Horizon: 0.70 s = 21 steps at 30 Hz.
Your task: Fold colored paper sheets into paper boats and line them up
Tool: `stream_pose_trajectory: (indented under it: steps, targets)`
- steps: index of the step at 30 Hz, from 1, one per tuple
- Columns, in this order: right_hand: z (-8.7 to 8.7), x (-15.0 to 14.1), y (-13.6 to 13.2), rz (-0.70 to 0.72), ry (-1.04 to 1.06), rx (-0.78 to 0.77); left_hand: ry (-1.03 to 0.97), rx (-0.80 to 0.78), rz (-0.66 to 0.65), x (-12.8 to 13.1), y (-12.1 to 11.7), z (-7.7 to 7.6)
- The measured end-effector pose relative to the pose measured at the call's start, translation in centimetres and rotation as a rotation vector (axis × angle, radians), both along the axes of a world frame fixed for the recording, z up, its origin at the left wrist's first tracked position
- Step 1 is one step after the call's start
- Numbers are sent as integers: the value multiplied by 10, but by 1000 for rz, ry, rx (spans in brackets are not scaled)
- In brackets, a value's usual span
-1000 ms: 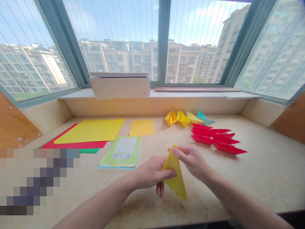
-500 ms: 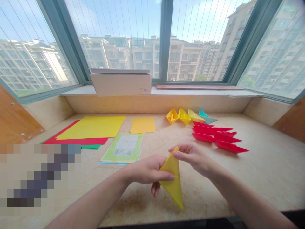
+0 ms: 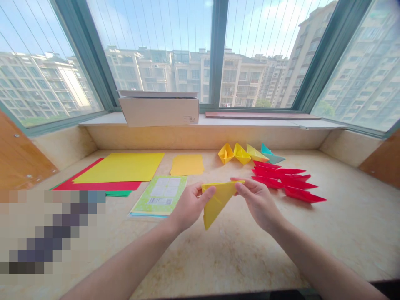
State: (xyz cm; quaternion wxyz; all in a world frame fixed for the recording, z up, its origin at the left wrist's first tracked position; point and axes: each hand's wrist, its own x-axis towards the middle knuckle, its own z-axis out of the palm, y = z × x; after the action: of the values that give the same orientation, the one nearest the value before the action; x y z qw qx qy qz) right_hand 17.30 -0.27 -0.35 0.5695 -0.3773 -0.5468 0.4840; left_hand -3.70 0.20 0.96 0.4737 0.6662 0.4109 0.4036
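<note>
A folded yellow paper (image 3: 217, 203), shaped like a triangle, is held up between my hands above the counter, one point hanging down. My left hand (image 3: 193, 205) pinches its upper left corner, thumb on the near face. At the upper right corner my right hand (image 3: 254, 201) grips the tip between thumb and fingers. Beyond my right hand lie several red paper boats (image 3: 298, 179) in a cluster. Behind them stand yellow paper boats (image 3: 241, 153) and a teal paper boat (image 3: 272, 156) in a row.
Yellow sheets (image 3: 121, 167) lie over red sheets (image 3: 103, 186) on the left. Smaller orange-yellow sheets (image 3: 186, 165) and a green paper packet (image 3: 161, 195) lie nearer the middle. A white box (image 3: 159, 111) stands on the windowsill (image 3: 265, 122). A patch at the lower left is pixelated.
The folded yellow paper has been raised and turned, so its long edge now runs across the top. My left hand has moved from its middle to the upper left corner.
</note>
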Motion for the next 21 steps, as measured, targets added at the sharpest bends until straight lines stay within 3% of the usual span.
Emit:
stream_pose_trajectory:
  steps: [4,9,16,21]
  targets:
    - [5,2,-4,86,-202,-11,207,296,212,-6,-1,-3]
    - [1,1,-5,119,-356,20,341,474,154,-8,-3,-5]
    - [2,-2,-6,103,-339,11,296,429,115,-8,-5,-5]
    - [2,0,-5,295,-386,98,170,241,80,-9,-3,-1]
